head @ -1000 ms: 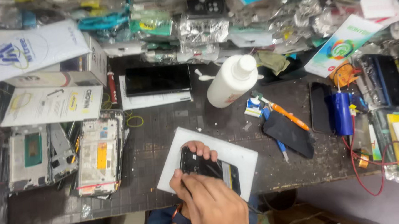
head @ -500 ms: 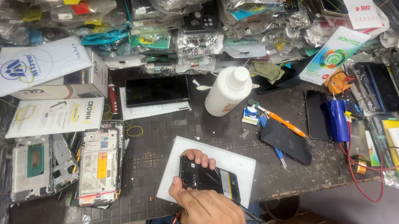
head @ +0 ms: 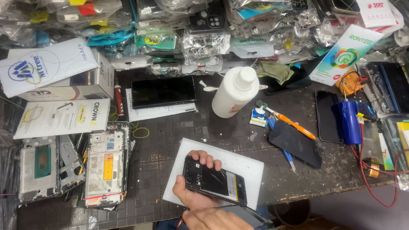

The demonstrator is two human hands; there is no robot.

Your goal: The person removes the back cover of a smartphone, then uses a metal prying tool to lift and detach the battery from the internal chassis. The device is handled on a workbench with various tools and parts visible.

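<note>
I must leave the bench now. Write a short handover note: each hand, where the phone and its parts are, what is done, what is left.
Left hand: grips the opened phone, back cover off, insides facing up, over the white sheet.
Right hand: at the phone's lower edge; whether it holds a tool cannot be seen.
Nearby: two stripped phone frames at left, white bottle, orange-handled tool, black panel.
Done: phone opened.
Left: inside work, probably; closing the phone.

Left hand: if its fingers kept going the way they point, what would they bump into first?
The left hand grips an opened phone, fingers curling up the table. Straight on, probably the white bottle; height is hard to judge.
</note>
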